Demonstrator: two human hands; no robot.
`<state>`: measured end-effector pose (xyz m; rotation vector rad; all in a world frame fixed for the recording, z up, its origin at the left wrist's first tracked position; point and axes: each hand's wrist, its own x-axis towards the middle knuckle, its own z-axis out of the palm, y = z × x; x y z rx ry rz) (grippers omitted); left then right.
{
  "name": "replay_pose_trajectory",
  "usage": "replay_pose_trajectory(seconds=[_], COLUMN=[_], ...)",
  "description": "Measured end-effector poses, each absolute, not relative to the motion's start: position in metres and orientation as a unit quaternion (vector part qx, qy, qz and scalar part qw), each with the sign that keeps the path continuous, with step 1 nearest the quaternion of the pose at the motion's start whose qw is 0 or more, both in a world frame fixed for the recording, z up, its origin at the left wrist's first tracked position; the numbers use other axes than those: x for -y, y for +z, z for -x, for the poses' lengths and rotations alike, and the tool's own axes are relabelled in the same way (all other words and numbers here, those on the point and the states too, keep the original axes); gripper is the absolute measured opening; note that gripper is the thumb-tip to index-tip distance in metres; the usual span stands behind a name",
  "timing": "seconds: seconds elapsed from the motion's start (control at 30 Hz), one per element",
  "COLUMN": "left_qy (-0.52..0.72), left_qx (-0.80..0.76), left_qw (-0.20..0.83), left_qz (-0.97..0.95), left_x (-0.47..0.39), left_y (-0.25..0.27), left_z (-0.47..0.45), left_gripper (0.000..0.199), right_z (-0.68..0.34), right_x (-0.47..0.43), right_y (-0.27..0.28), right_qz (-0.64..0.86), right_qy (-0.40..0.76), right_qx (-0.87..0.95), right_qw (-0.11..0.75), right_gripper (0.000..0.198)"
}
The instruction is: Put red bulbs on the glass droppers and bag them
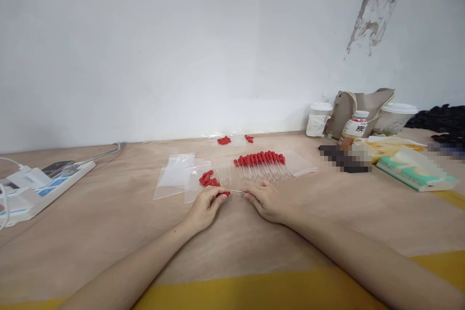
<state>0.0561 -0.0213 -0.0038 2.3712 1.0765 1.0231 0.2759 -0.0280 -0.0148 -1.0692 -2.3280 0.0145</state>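
Note:
Between the fingertips of my left hand (208, 205) is a red rubber dropper bulb (227, 193), its open end facing right. My right hand (267, 201) pinches a thin clear glass dropper tube (237, 191), whose tip points at the bulb. Whether tube and bulb touch is too small to tell. Just beyond my left hand lie loose red bulbs (207, 178) on a clear plastic bag, with several bare glass tubes (224, 173) beside them. Behind my right hand, a row of droppers (259, 159) with red bulbs fitted lies side by side.
Clear plastic bags (174, 174) lie left of the bulbs, another bag (300, 162) right of the row. More bulbs (224, 140) sit near the wall. A power strip (54, 191) is at left; a bottle (353, 131), lidded cup (318, 120) and tissue pack (414, 172) stand right.

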Motion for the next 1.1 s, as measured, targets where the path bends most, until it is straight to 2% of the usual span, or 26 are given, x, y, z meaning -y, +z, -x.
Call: replay_pose_trajectory(seconds=[0.2,0.57,0.73,0.83,0.93,1.1], left_qy=[0.365,0.355,0.387,0.395,0.380,0.325], left_qx=[-0.376,-0.393,-0.396,-0.393,-0.395,-0.382], left_qw=[0.167,0.201,0.300,0.325,0.287,0.159], left_qz=[-0.835,-0.824,-0.777,-0.764,-0.786,-0.850], left_x=[0.023,0.024,0.021,0.020,0.021,0.026], left_y=[-0.001,-0.001,-0.005,-0.006,-0.007,-0.003], left_z=[-0.057,-0.060,-0.060,-0.059,-0.057,-0.057], left_gripper=[0.016,0.019,0.024,0.025,0.024,0.019], right_z=[-0.274,-0.280,-0.268,-0.264,-0.269,-0.278], right_x=[0.029,0.022,0.033,0.036,0.033,0.026], right_y=[-0.011,-0.012,-0.013,-0.012,-0.007,-0.001], right_qz=[0.400,0.351,0.349,0.364,0.353,0.324], right_qy=[-0.029,-0.177,-0.130,-0.092,-0.081,-0.123], right_qx=[0.867,0.866,0.863,0.862,0.879,0.906], right_qw=[0.297,0.308,0.341,0.340,0.309,0.241], right_gripper=[0.026,0.025,0.024,0.026,0.025,0.024])
